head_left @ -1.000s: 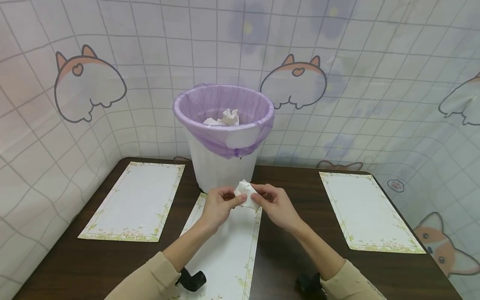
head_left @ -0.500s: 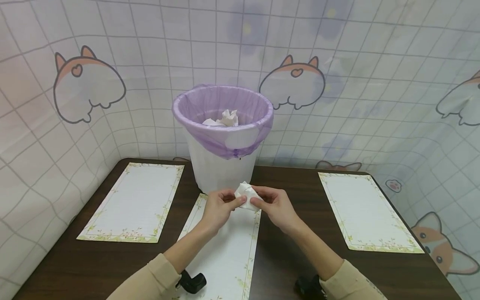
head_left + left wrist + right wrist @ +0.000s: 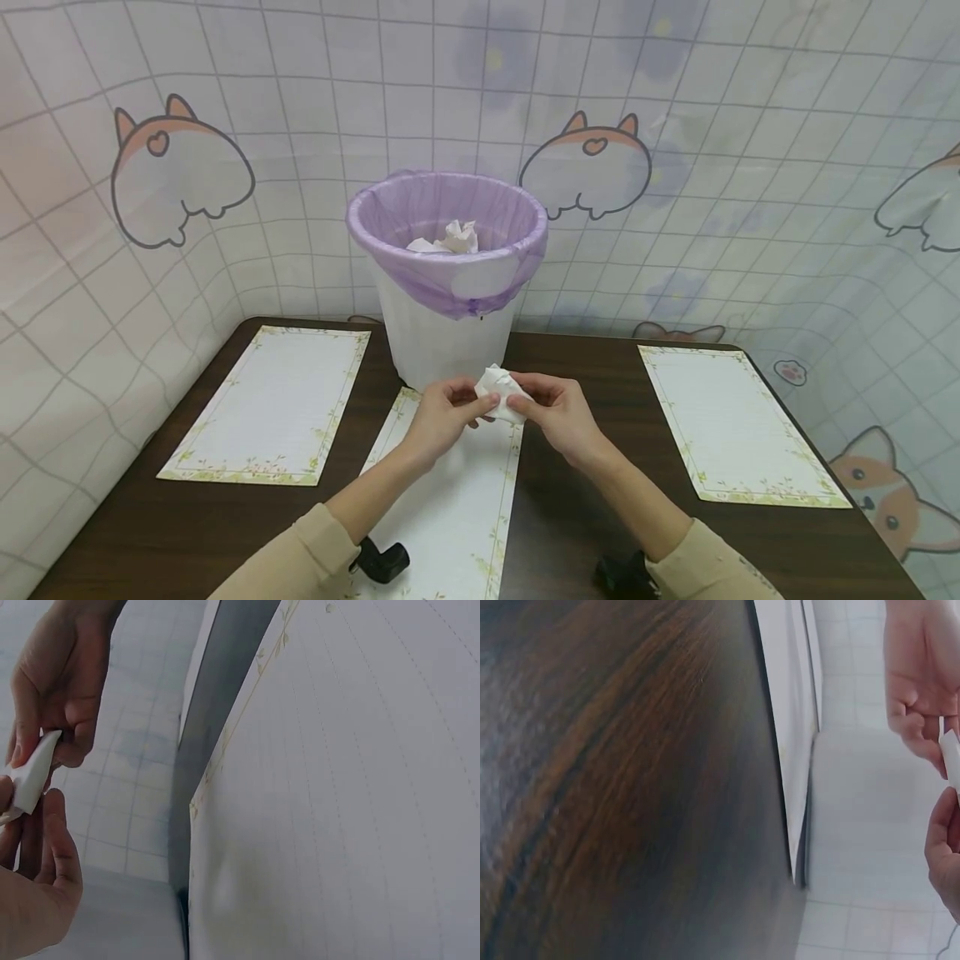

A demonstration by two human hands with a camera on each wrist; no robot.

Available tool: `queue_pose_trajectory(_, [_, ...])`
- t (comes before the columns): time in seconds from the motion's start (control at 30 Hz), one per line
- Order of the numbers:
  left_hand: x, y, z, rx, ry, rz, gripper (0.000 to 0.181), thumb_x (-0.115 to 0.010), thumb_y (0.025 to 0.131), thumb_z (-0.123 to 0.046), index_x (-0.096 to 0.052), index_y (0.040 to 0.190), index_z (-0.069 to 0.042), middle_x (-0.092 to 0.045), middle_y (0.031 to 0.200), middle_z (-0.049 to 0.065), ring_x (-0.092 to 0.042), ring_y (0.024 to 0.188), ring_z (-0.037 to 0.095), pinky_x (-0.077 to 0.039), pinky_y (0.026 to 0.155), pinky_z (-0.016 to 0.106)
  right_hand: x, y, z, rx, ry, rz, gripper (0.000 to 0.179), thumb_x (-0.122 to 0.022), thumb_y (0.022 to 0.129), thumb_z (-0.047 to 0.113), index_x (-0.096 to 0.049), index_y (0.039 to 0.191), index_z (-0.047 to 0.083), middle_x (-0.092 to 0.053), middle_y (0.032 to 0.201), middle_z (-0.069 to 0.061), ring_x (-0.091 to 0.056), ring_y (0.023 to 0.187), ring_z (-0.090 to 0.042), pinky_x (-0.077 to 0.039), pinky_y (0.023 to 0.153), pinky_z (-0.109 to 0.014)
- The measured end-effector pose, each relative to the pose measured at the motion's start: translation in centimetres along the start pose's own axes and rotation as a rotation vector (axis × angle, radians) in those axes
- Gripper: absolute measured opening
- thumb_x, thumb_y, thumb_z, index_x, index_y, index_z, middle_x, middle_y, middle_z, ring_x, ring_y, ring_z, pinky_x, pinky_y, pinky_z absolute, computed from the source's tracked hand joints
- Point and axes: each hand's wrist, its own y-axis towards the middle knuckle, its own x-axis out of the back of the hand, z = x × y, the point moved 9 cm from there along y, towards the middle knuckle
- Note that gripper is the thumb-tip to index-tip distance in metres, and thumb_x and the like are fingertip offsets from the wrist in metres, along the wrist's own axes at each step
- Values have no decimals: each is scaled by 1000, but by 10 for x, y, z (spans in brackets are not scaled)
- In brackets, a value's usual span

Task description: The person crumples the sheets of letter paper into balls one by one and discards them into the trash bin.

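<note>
A small folded piece of white paper (image 3: 501, 393) is held up between both hands, above the far end of a sheet with a floral border (image 3: 457, 492). My left hand (image 3: 437, 418) pinches its left side, thumb on the near face. On the other side, my right hand (image 3: 564, 417) pinches it with thumb and fingers. The left wrist view has the folded paper (image 3: 34, 774) at its left edge, gripped from both ends. Only part of the paper (image 3: 951, 759) shows at the right edge of the right wrist view.
Behind the hands stands a white bin (image 3: 450, 337) with a purple liner (image 3: 390, 208) and crumpled paper (image 3: 457, 237) inside. Bordered sheets lie left (image 3: 266, 408) and right (image 3: 738, 421) on the dark wooden table (image 3: 592, 533). A patterned curtain (image 3: 300, 108) surrounds the table.
Both hands have shifted slightly to the right with the folded paper, and its angle has changed a little. The bin and the sheets have stayed in place.
</note>
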Motion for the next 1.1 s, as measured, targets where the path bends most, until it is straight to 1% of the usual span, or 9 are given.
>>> queue_pose_trajectory(0.13, [5,0,-4,-6,55,47,26,-74,97,-24,-71,112,-2,-72,97,5,-69,86,23,-54,69,29,5,0,3,-1,-22,-23,34,-70,94,-5,-65,128,-12,-71,113,-25,-66,88,-16,-58,78,-25])
queue_pose_trajectory(0.23, [15,0,-10,-20,91,40,29,-72,99,-26,-71,118,-4,-70,104,5,-68,90,24,-55,70,30,11,0,7,13,-17,-48,34,-71,93,-7,-65,127,-13,-70,113,-26,-67,88,-14,-57,77,-24])
queue_pose_trajectory(0.47, [45,3,-28,-55,117,-46,28,-70,101,-25,-71,117,-3,-70,110,11,-67,94,33,-54,70,30,29,0,18,61,12,-133,32,-70,90,-14,-65,121,-17,-68,113,-30,-66,91,-14,-57,77,-24])
queue_pose_trajectory(0.6, [62,4,-39,-80,113,-121,26,-69,101,-23,-71,117,-2,-70,110,18,-66,91,29,-54,68,29,36,1,23,74,-2,-175,30,-71,89,-15,-67,118,-17,-70,110,-26,-66,88,-13,-57,74,-23])
queue_pose_trajectory(0.67, [72,5,-45,-95,104,-170,25,-69,102,-22,-71,117,-3,-69,109,19,-65,88,24,-54,66,27,38,2,25,81,-4,-181,29,-71,89,-15,-67,118,-17,-72,108,-22,-66,87,-13,-57,73,-23])
queue_pose_trajectory(0.77, [87,6,-56,-123,63,-250,24,-68,102,-19,-68,119,-2,-67,108,16,-65,87,26,-52,63,24,42,4,29,87,-6,-185,31,-71,89,-15,-66,119,-17,-73,107,-18,-67,87,-12,-57,74,-23])
queue_pose_trajectory(0.9, [108,8,-73,-161,-38,-342,29,-65,103,-15,-60,125,3,-61,110,10,-64,87,26,-53,63,22,45,8,33,71,-28,-165,34,-71,90,-12,-65,124,-15,-72,107,-19,-67,89,-11,-57,75,-22])
queue_pose_trajectory(1.0, [121,11,-85,-176,-129,-388,36,-62,105,-16,-51,133,4,-55,115,7,-63,89,21,-55,68,22,46,10,36,55,-57,-133,36,-72,91,-10,-65,127,-12,-71,109,-23,-67,89,-12,-57,76,-23])
queue_pose_trajectory(1.1, [131,15,-96,-166,-207,-415,40,-58,107,-18,-45,139,2,-49,118,5,-60,97,18,-56,77,24,46,11,40,49,-77,-108,38,-72,92,-8,-65,129,-10,-71,111,-24,-68,90,-12,-58,78,-24])
